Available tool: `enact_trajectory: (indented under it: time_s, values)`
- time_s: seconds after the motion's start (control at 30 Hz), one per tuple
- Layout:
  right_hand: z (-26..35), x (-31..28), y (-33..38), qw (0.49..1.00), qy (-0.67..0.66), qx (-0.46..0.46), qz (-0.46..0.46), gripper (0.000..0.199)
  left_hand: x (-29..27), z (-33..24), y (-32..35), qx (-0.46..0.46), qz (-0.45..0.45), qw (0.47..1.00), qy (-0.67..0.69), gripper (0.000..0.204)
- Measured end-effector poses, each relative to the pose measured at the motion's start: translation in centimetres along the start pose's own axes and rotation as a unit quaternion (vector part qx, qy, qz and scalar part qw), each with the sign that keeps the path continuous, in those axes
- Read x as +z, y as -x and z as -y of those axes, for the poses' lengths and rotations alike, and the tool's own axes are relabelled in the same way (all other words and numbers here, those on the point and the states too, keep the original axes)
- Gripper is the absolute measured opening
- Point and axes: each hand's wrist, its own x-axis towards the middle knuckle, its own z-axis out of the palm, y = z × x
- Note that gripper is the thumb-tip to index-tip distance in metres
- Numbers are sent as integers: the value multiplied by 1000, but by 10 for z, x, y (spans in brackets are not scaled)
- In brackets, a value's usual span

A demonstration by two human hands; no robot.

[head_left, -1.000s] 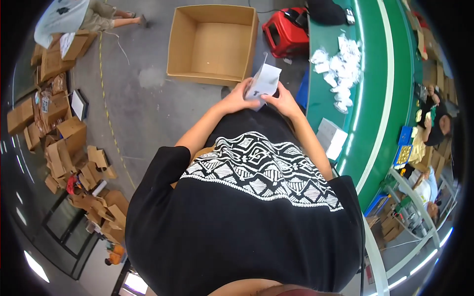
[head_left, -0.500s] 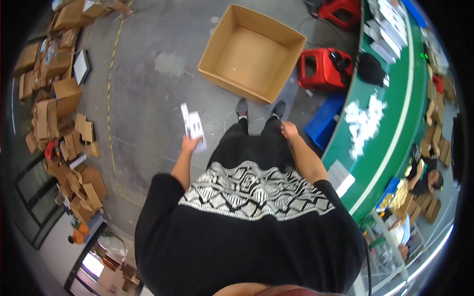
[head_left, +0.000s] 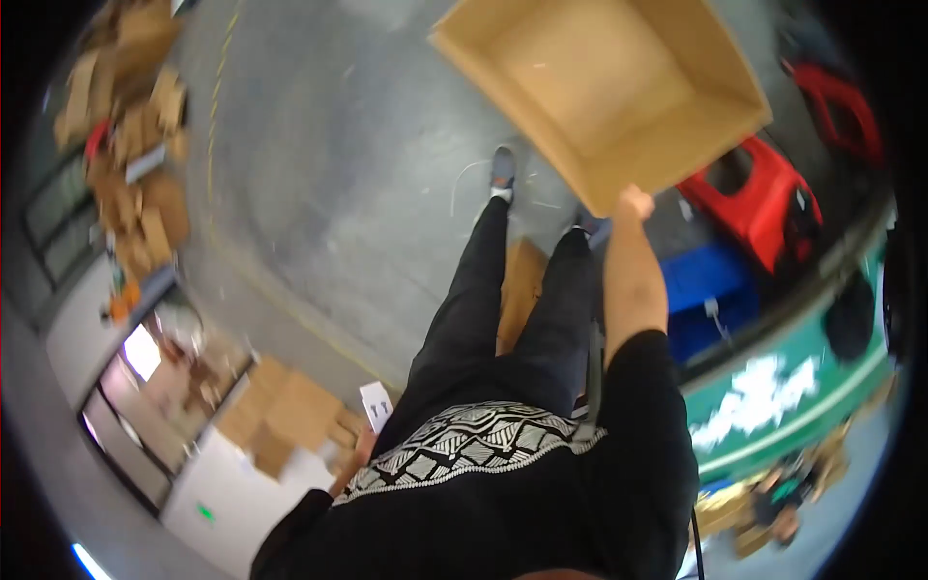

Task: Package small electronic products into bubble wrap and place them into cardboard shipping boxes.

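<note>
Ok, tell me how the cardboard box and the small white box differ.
Colour: the cardboard box is brown, while the white box has small dark marks on its pale face.
Size: the cardboard box is far larger than the white box.
Place: the cardboard box is at the right hand, the white box at the left hand.
Shared: each has a hand on its edge.

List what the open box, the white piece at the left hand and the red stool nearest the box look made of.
Open box: matte cardboard, by its plain tan walls.
White piece: probably smooth paper or thin card, from its flat, straight-edged face; blur leaves this open.
Red stool: likely smooth plastic, from its even colour and rounded opening.
</note>
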Motion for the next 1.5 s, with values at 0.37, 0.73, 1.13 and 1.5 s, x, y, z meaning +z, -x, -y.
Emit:
enact_trajectory:
  time_s: [0.37, 0.73, 1.13, 1.5]
  values:
    - [-176, -193, -7, 712, -675, 137, -136, 44, 315, 71, -130, 257, -78, 959, -89, 44]
    - [-237, -184, 30, 716, -690, 18, -106, 33, 311, -172, -375, -147, -35, 986, -65, 91]
    - [35, -422, -11, 735, -619, -275, -23, 28, 474, -4, -254, -177, -61, 980, 70, 54]
    - [432, -564, 73, 697, -435, -512, 250, 52, 469, 64, -179, -197, -27, 974, 110, 63]
